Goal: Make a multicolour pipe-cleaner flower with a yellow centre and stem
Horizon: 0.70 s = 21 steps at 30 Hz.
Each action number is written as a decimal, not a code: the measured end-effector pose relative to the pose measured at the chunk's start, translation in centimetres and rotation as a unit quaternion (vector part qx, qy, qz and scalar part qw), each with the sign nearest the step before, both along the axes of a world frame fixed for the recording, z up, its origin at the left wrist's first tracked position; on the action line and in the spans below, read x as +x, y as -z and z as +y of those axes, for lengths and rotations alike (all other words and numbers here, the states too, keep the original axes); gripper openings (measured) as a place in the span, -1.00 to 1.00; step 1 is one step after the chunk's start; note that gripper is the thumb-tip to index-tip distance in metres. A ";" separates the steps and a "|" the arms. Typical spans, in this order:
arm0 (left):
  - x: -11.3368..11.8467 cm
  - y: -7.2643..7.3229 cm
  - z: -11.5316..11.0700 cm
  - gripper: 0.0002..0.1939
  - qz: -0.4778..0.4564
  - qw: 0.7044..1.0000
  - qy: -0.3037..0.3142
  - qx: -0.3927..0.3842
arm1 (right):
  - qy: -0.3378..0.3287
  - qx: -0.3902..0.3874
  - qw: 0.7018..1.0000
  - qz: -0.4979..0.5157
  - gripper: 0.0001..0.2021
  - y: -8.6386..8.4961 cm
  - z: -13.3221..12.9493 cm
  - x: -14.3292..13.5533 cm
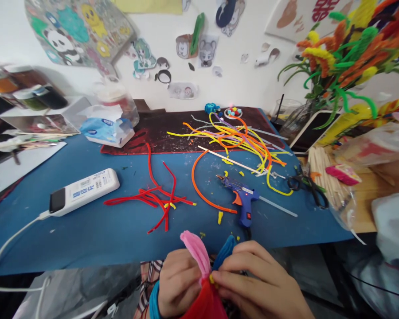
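At the front edge of the desk, both hands hold a pipe-cleaner flower (199, 254) with a pink petal, a blue petal (224, 253) and a broad red part (204, 303) nearest me. A small bit of yellow shows at its middle. My left hand (177, 281) is closed around the flower's left side, a blue band on its wrist. The thumb and fingers of my right hand (259, 279) pinch it near the yellow bit and the blue petal. The fingers hide much of its lower part.
Beyond my hands lie a blue glue gun (244, 199), red pipe cleaners (153, 197), and a tangle of yellow and orange ones (232, 137). Black-handled scissors (308, 188) rest at right, near a leaning phone (312, 133). A white power bank (86, 190) with a cable is at left.
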<state>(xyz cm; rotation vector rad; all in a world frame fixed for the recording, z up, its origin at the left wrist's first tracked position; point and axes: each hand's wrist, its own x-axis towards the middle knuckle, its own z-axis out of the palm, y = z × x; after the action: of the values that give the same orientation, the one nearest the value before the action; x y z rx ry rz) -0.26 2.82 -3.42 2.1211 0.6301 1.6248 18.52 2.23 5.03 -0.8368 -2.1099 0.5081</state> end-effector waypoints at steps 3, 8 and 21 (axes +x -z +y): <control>0.2 0.7 0.0 -0.84 -0.020 1.000 0.004 0.005 | -0.008 -0.013 1.000 -0.007 -0.86 -0.1 0.0 0.1; 0.2 1.0 0.0 -0.84 -0.020 1.000 0.021 0.000 | -0.014 -0.030 0.999 -0.023 -0.84 -0.2 -0.1 0.2; 0.2 0.3 -0.1 -0.84 -0.003 1.000 0.014 -0.007 | -0.018 -0.044 0.999 0.015 -0.85 -0.2 -0.3 0.3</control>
<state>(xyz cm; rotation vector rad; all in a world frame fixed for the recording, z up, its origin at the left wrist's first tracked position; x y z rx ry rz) -0.03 2.69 -3.69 2.1041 0.6066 1.6076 18.84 1.93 5.26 -0.8379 -2.0915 0.6326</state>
